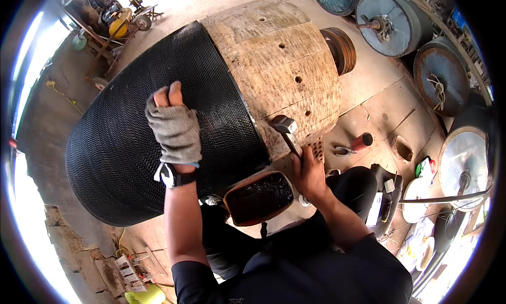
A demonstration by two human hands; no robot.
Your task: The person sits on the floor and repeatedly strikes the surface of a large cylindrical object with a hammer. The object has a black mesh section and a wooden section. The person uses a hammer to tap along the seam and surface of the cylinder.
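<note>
Dark shirt [316,272], hammer head [285,125] beyond right fingers [308,157] gripping its handle [293,145], hold of left fingers [175,94] unclear.

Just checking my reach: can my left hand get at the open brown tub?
Probably yes: the tub is open-topped and near the left hand, and nothing appears to block the way across the black ribbed sheet.

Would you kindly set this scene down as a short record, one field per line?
Left hand: left hand in a grey fingerless glove, over the black ribbed sheet; contact unclear
Right hand: bare right hand, gripping a hammer
Drum: wooden drum, partly covered by the sheet
Container: open brown container with dark, thin pieces inside
Floor, right: red cylinder beside a pliers-like tool
</note>
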